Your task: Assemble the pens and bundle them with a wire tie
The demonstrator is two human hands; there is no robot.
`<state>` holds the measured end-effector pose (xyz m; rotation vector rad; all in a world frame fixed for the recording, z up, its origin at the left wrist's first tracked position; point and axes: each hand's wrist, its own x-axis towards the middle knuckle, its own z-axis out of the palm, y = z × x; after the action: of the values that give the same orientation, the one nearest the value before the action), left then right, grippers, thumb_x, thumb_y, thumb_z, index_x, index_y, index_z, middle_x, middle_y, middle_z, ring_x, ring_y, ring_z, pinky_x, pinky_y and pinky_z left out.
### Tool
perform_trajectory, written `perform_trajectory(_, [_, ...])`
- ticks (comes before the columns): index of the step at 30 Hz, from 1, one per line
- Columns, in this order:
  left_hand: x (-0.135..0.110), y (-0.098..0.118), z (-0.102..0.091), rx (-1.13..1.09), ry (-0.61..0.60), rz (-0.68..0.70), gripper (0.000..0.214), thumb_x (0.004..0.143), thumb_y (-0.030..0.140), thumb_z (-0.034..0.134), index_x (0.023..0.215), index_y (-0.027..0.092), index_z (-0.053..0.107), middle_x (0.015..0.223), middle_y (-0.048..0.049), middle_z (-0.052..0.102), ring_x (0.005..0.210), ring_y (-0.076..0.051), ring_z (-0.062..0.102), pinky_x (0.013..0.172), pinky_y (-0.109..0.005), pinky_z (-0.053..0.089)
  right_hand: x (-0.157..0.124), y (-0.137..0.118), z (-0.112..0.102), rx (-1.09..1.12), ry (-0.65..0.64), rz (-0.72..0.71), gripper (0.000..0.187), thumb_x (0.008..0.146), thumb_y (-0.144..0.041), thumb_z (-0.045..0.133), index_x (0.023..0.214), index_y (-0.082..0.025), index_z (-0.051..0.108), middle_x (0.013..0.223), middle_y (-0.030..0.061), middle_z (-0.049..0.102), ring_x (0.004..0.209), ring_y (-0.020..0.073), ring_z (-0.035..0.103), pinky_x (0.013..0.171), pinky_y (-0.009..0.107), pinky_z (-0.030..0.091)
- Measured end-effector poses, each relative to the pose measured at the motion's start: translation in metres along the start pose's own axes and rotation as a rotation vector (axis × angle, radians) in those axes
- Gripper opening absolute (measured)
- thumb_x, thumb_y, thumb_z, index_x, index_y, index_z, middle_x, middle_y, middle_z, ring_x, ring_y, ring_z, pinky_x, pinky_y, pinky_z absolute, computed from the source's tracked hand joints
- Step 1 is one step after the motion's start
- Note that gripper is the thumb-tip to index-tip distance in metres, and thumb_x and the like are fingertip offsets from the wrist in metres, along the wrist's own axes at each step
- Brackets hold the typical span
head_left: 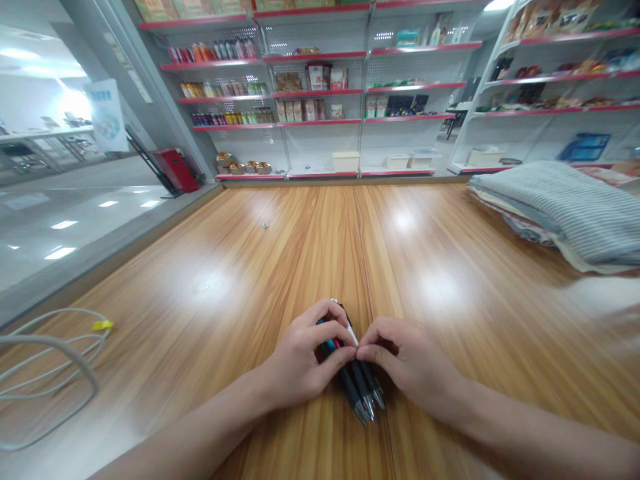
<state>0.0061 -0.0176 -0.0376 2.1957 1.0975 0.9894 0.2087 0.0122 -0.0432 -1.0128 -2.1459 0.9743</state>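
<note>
A bundle of dark pens [357, 387] lies on the wooden table in front of me, metal tips pointing towards me. Blue, red and white parts show among them beneath my fingers. My left hand [313, 350] arches over the bundle from the left, with thumb and a finger pinched together on top of it. From the right, my right hand [407, 357] pinches with thumb and forefinger at the same spot. The fingertips of both hands meet there. Whatever is between them is too small or hidden to make out.
Folded cloths [590, 207], the top one striped, are stacked at the table's right. A pale cable [55, 347] with a yellow tag loops at the left. A tiny shiny object [265, 226] lies farther back. Stocked shelves [320, 120] stand beyond the table.
</note>
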Motion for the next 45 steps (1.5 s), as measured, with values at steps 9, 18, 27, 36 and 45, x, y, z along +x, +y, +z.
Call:
perform_trajectory(9, [-0.001, 0.000, -0.002, -0.053, -0.005, 0.061, 0.006, 0.081, 0.010, 0.054, 0.084, 0.014, 0.058, 0.092, -0.0076, 0.056, 0.088, -0.016, 0.055, 0.090, -0.037, 0.045, 0.004, 0.005, -0.004, 0.037, -0.059, -0.037, 0.014, 0.085, -0.019, 0.061, 0.070, -0.018, 0.062, 0.072, -0.0022, 0.065, 0.068, 0.0108, 0.059, 0.065, 0.022, 0.043])
perform_trajectory(18, [-0.006, -0.002, 0.000, 0.038, 0.045, 0.160, 0.011, 0.079, 0.008, 0.058, 0.085, 0.016, 0.059, 0.090, -0.0066, 0.065, 0.086, -0.016, 0.057, 0.088, -0.037, 0.046, 0.001, 0.014, -0.005, -0.061, -0.137, -0.317, 0.013, 0.089, -0.014, 0.051, 0.077, -0.016, 0.055, 0.075, 0.0012, 0.057, 0.072, 0.0122, 0.052, 0.067, 0.024, 0.041])
perform_trajectory(27, [-0.026, 0.029, 0.014, -0.223, 0.070, -0.311, 0.011, 0.090, 0.017, 0.049, 0.092, 0.017, 0.059, 0.079, -0.0017, 0.064, 0.070, -0.011, 0.060, 0.066, -0.022, 0.049, -0.004, 0.007, -0.006, -0.182, -0.211, -0.380, 0.009, 0.088, -0.011, 0.047, 0.082, -0.016, 0.052, 0.080, 0.0039, 0.054, 0.076, 0.0155, 0.048, 0.068, 0.029, 0.039])
perform_trajectory(36, [-0.033, 0.021, 0.007, -0.159, 0.173, -0.366, 0.016, 0.089, 0.018, 0.053, 0.088, 0.020, 0.068, 0.079, -0.0013, 0.065, 0.076, -0.012, 0.061, 0.073, -0.023, 0.047, -0.009, 0.003, -0.003, -0.156, -0.126, -0.266, 0.009, 0.089, -0.013, 0.048, 0.082, -0.018, 0.052, 0.097, 0.0070, 0.055, 0.093, 0.0191, 0.050, 0.082, 0.037, 0.042])
perform_trajectory(45, [-0.029, 0.015, 0.013, -0.314, 0.266, -0.531, 0.015, 0.088, 0.024, 0.054, 0.087, 0.017, 0.068, 0.075, -0.0012, 0.065, 0.073, -0.013, 0.062, 0.072, -0.024, 0.049, -0.012, 0.002, 0.003, -0.122, -0.113, -0.277, 0.009, 0.088, -0.011, 0.048, 0.086, -0.018, 0.053, 0.123, 0.0121, 0.047, 0.126, 0.0238, 0.038, 0.103, 0.042, 0.037])
